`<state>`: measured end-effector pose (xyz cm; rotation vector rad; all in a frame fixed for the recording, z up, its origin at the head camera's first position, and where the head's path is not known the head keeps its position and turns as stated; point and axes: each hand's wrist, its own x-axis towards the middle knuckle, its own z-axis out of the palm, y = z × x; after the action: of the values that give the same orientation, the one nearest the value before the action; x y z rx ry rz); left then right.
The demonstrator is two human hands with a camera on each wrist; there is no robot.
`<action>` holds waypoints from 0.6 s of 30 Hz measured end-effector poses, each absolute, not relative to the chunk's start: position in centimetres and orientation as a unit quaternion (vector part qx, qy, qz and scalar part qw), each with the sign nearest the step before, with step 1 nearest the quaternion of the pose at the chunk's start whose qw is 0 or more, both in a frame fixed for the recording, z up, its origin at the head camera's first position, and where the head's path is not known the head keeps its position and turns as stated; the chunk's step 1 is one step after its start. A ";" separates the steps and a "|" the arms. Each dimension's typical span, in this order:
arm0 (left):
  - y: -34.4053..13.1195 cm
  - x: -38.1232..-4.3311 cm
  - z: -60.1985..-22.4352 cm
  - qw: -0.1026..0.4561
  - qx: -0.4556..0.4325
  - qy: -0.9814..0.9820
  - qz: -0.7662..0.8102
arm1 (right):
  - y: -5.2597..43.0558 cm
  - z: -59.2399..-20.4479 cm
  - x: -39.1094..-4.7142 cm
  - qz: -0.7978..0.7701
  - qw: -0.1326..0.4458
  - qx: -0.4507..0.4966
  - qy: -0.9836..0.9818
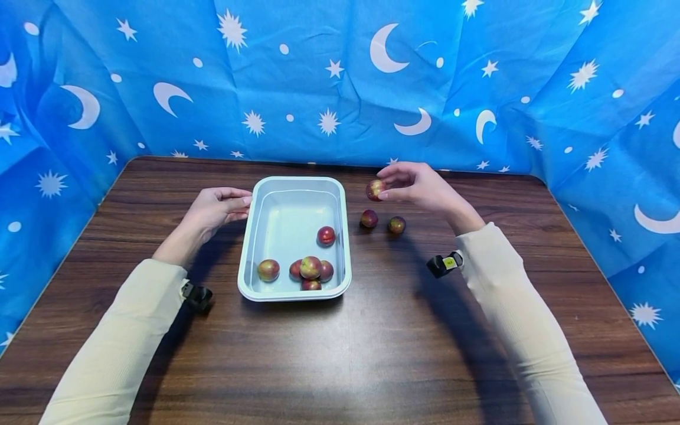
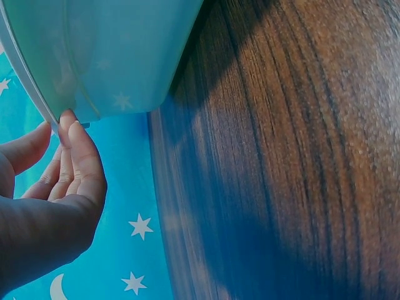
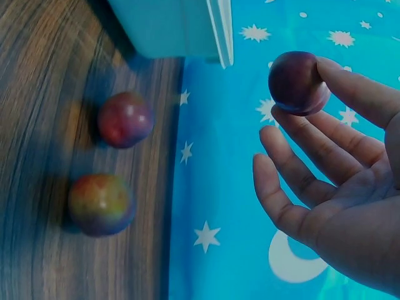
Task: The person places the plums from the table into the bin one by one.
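Observation:
A white plastic tub [image 1: 297, 203] stands on the table with several red and yellow-green plums [image 1: 310, 267] inside, mostly near its front end. My left hand [image 1: 212, 209] pinches the tub's left rim between thumb and fingers, seen close in the left wrist view. Off the tub's right side, my right hand [image 1: 417, 186] pinches a plum [image 3: 299, 84] between thumb and fingertips, held up above the table. Below that hand, two loose plums lie on the wood: a dark red one [image 1: 369, 219] and a mottled red-green one [image 1: 396, 225].
The dark brown wooden table [image 1: 319, 360] reaches back to a blue cloth [image 1: 297, 77] printed with moons and stars, which also hangs along both sides. A small black camera [image 1: 445, 264] is strapped at the right wrist, another [image 1: 197, 296] at the left.

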<state>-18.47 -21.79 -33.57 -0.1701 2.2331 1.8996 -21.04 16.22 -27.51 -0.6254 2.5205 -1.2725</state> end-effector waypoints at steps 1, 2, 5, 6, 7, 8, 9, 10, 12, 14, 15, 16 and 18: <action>-21.8 -18.5 -33.6 0.102 -0.057 0.756 0.644 | 16.0 -27.5 -21.0 -0.437 0.124 -0.219 0.864; -21.8 -18.5 -33.6 0.102 -0.056 0.757 0.643 | 15.9 -27.4 -21.0 -0.437 0.124 -0.223 0.862; -21.8 -18.5 -33.6 0.102 -0.055 0.756 0.645 | 15.4 -27.3 -20.9 -0.435 0.125 -0.232 0.861; -21.8 -18.5 -33.6 0.101 -0.055 0.755 0.645 | 15.2 -27.3 -20.9 -0.433 0.125 -0.234 0.861; -21.8 -18.5 -33.6 0.101 -0.056 0.755 0.646 | 15.1 -27.3 -20.8 -0.432 0.125 -0.236 0.862; -21.9 -18.5 -33.6 0.101 -0.056 0.755 0.646 | 14.9 -27.2 -20.8 -0.430 0.125 -0.237 0.862; -21.9 -18.5 -33.6 0.101 -0.056 0.755 0.645 | 14.8 -27.2 -20.8 -0.428 0.125 -0.238 0.863; -21.9 -18.5 -33.6 0.101 -0.056 0.755 0.645 | 14.6 -27.2 -20.7 -0.427 0.125 -0.239 0.863; -21.9 -18.5 -33.6 0.101 -0.056 0.756 0.644 | 14.2 -27.1 -20.6 -0.423 0.126 -0.243 0.864; -21.9 -18.5 -33.7 0.101 -0.057 0.756 0.644 | 13.8 -27.0 -20.4 -0.421 0.128 -0.242 0.865; -21.9 -18.5 -33.7 0.101 -0.057 0.755 0.645 | 13.6 -27.0 -20.3 -0.419 0.130 -0.241 0.866; -21.9 -18.5 -33.7 0.101 -0.057 0.755 0.645 | 13.4 -26.9 -20.3 -0.418 0.133 -0.239 0.866; -21.9 -18.5 -33.7 0.101 -0.056 0.755 0.646 | 13.1 -26.9 -20.0 -0.421 0.141 -0.236 0.865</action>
<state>-18.54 -21.89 -33.66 -0.1654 2.2295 1.9086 -20.05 13.05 -26.90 -0.6812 2.4958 -1.2142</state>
